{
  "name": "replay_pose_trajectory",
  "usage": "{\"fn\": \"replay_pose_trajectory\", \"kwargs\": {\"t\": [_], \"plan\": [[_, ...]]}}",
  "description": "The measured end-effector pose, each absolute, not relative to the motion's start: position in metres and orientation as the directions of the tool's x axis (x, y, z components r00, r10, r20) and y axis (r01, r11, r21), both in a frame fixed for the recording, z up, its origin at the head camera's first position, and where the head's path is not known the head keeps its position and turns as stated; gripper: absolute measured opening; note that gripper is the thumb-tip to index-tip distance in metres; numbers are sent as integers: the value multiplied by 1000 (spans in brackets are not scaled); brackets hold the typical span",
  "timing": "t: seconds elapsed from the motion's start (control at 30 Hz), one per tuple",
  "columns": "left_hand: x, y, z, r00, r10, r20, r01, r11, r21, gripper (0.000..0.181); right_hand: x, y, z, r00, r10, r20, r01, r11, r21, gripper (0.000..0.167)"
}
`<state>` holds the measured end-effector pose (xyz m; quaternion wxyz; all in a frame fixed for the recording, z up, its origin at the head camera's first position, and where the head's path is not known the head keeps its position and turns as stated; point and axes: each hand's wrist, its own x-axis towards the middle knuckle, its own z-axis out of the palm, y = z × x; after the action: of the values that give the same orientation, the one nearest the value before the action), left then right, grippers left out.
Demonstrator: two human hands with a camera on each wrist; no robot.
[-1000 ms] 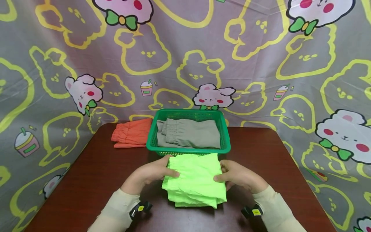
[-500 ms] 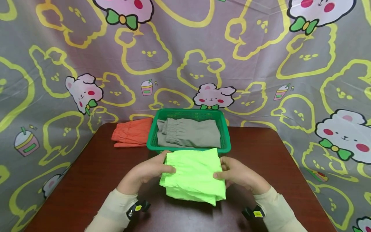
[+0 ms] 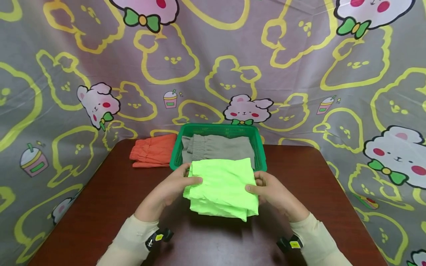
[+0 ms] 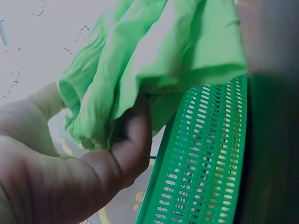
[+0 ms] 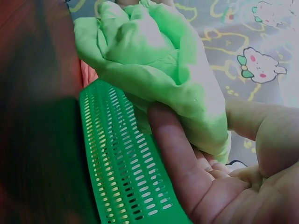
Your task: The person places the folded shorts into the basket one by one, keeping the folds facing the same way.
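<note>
Folded neon-green shorts (image 3: 221, 184) with a gathered elastic edge hang in the air at the near side of the green basket. My left hand (image 3: 168, 190) pinches their left edge, thumb on top and fingers underneath. The opposite edge is held the same way by my right hand (image 3: 277, 194). Both wrist views show the layered cloth (image 4: 154, 56) above the basket's slotted side (image 5: 124, 154). In the head view, the shorts hide the basket's front rim and part of the grey folded garment (image 3: 226, 146) inside.
The green plastic basket (image 3: 217, 127) stands at the back of the dark wooden table (image 3: 299, 162). Left of it lies a folded orange garment (image 3: 154, 149), close against its side. A patterned cloth (image 3: 293, 74) hangs behind the table.
Both hands have lifted the neon-green shorts and moved them forward toward the basket. They cover more of its front than before. The orange and grey garments have stayed in place.
</note>
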<state>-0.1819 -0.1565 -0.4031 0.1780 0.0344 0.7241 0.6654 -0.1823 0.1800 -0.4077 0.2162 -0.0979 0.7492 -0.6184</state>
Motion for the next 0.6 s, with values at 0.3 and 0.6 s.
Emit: {"fn": "replay_pose_trajectory", "kwargs": {"t": [0.3, 0.6], "plan": [[-195, -153, -396, -959, 215, -185, -174, 70, 982, 68, -199, 173, -394, -903, -384, -194, 108, 235, -966, 53], [-215, -156, -389, -963, 192, -189, -184, 45, 982, 62, -224, 167, -386, -908, -368, -199, 102, 265, -959, 56]]}}
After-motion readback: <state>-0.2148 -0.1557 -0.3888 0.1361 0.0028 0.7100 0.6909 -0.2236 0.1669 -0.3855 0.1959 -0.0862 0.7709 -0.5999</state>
